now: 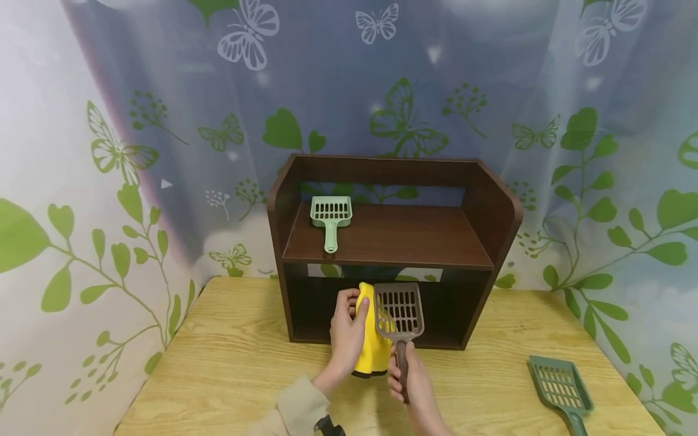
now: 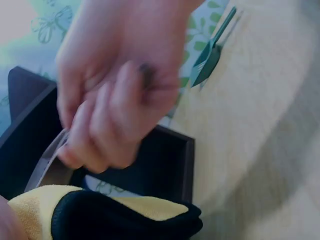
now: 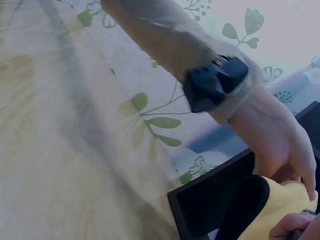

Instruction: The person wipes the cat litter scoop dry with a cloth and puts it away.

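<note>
Left hand (image 1: 347, 336) pinched yellow cloth (image 1: 372, 350) before shelf (image 1: 398, 233) | right hand (image 1: 417, 378) gripped brown scoop (image 1: 401, 336) | pale-green scoop (image 1: 331, 222) lay on shelf

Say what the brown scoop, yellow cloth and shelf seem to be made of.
Brown scoop: probably molded plastic, smooth with slight sheen; it looks formed in one piece.
Yellow cloth: soft fabric, matte and fuzzy, perhaps microfiber; it drapes in folds.
Shelf: wood or laminated board, dark brown with faint sheen; its flat, even surfaces leave which open.
</note>
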The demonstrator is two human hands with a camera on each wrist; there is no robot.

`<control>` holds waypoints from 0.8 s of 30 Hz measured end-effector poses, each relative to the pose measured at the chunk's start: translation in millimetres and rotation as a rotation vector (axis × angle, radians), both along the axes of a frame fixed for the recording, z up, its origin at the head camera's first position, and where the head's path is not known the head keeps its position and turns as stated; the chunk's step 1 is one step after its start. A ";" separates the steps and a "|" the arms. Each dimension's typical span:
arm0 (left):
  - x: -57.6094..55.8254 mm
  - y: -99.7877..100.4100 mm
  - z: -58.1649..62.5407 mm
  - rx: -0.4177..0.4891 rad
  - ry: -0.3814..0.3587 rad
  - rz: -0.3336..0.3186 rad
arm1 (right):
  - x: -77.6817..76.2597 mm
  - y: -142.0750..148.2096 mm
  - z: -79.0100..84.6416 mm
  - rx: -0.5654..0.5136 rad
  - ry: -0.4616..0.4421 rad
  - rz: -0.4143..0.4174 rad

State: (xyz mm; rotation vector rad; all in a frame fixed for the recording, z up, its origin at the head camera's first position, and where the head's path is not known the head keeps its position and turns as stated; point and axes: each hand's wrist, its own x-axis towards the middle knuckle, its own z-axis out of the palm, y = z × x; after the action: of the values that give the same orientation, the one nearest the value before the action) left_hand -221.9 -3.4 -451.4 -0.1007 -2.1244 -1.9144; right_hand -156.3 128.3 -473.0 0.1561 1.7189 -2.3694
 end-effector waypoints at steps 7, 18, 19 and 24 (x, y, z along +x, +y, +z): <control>20.4 7.6 -4.2 0.036 -0.038 -0.089 | -13.3 5.6 11.9 -0.030 0.035 -0.069; 6.2 -3.6 -4.4 0.115 -0.064 -0.031 | -6.3 3.7 8.9 0.006 -0.007 0.017; 3.7 -5.4 -3.1 0.129 -0.068 -0.025 | -5.2 3.9 7.8 0.016 -0.007 0.028; -6.7 -15.4 5.1 0.153 -0.068 -0.007 | -1.4 6.9 2.1 0.069 0.014 0.084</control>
State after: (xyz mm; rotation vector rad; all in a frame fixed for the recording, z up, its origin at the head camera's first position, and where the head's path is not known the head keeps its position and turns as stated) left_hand -228.6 -18.8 -446.4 -0.0122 -2.0128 -2.1046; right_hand -157.7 135.2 -470.9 0.0762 1.7786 -2.2584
